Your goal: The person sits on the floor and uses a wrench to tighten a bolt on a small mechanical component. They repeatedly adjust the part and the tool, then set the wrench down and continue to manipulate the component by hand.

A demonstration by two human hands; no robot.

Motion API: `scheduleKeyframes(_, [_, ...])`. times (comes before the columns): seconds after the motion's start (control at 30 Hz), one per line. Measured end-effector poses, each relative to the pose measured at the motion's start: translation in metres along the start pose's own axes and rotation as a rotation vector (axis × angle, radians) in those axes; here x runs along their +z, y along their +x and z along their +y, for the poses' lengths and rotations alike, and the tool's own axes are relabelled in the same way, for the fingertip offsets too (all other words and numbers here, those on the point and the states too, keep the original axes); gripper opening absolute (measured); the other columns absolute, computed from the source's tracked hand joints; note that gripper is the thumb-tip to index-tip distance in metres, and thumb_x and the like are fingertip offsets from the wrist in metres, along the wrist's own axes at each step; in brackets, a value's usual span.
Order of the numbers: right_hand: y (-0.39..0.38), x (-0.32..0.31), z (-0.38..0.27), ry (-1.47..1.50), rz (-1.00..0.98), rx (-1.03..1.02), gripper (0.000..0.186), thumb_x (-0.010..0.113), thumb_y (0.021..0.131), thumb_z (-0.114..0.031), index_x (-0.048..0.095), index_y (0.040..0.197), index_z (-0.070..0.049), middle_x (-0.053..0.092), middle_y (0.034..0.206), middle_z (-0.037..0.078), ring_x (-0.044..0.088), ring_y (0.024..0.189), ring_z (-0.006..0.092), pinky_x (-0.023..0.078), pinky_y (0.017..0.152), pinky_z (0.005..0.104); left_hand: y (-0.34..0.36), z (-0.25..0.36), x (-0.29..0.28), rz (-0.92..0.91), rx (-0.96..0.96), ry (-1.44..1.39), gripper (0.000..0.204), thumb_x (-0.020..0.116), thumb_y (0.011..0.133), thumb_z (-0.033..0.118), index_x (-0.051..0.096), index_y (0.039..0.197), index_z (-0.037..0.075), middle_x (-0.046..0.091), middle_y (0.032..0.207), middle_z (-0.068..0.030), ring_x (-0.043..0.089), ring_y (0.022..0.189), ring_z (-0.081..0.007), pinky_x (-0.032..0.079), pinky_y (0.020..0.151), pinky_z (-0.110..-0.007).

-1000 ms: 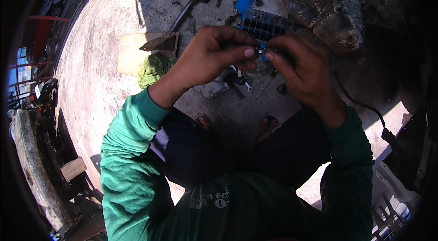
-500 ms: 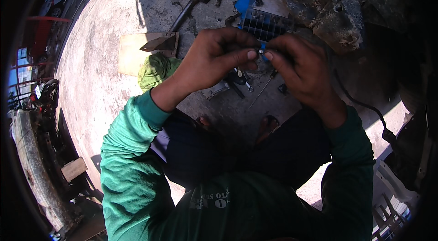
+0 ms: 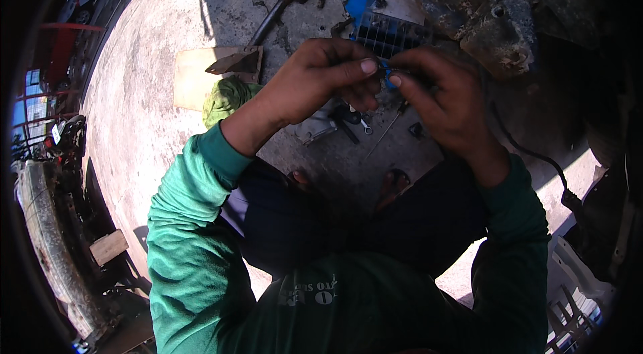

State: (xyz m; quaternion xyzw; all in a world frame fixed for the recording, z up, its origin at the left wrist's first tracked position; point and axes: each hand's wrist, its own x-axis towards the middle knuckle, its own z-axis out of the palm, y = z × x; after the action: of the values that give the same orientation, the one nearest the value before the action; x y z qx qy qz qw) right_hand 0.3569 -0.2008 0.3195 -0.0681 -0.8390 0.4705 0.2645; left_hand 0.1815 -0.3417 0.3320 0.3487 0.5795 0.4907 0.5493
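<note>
My left hand (image 3: 328,76) and my right hand (image 3: 439,96) meet fingertip to fingertip above the floor. Each is closed in a pinch, thumb against index finger. Between them is something tiny, largely covered by the fingers, and I cannot make out its kind. Some blue shows in the gap between the fingertips; whether it belongs to the held thing or lies behind is unclear. Just beyond the fingers stands a clear compartment box (image 3: 385,31) with dark small parts and blue pieces.
A hammer (image 3: 276,16) lies at far left, near a flat board (image 3: 191,79) with a dark blade-like piece. A green cloth (image 3: 228,99) touches the board. Below my hands are a thin screwdriver (image 3: 387,127) and a wrench (image 3: 366,126). A rusty metal part (image 3: 499,29) lies at far right, above a black cable (image 3: 529,150).
The left thumb has shifted slightly away from me, and its fingers have tilted. The small pale piece that showed between the fingertips is now mostly covered. My right hand has barely moved.
</note>
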Motion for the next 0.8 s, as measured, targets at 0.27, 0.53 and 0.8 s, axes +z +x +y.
scheduleKeyframes(0.27, [-0.0005, 0.0002, 0.0001, 0.015, -0.020, 0.025, 0.013, 0.067, 0.088, -0.007, 0.065, 0.099, 0.001, 0.067, 0.088, 0.015, 0.070, 0.079, 0.0265, 0.053, 0.067, 0.0353, 0.0008, -0.0019, -0.0018, -0.026, -0.033, -0.012, 0.034, 0.056, 0.102, 0.029, 0.062, 0.103, -0.004, 0.070, 0.088, -0.0132, 0.072, 0.076, -0.0218, 0.059, 0.070, -0.031])
scheduleKeyframes(0.53, [0.0008, -0.0004, -0.0022, -0.006, -0.029, 0.012, 0.012, 0.067, 0.088, -0.007, 0.065, 0.097, 0.000, 0.067, 0.085, 0.014, 0.070, 0.078, 0.0261, 0.053, 0.066, 0.0352, -0.0006, -0.0021, -0.0017, -0.026, -0.059, -0.032, 0.034, 0.056, 0.102, 0.029, 0.062, 0.103, -0.005, 0.070, 0.087, -0.0129, 0.072, 0.075, -0.0215, 0.059, 0.069, -0.031])
scheduleKeyframes(0.8, [0.0005, 0.0001, -0.0021, -0.012, -0.029, 0.009, 0.011, 0.066, 0.088, -0.008, 0.065, 0.095, 0.000, 0.067, 0.083, 0.014, 0.069, 0.075, 0.0257, 0.052, 0.063, 0.0356, -0.0007, -0.0002, -0.0003, -0.025, 0.013, 0.056, 0.025, 0.061, 0.099, 0.020, 0.062, 0.107, -0.003, 0.070, 0.088, -0.0099, 0.071, 0.078, -0.0180, 0.057, 0.073, -0.030])
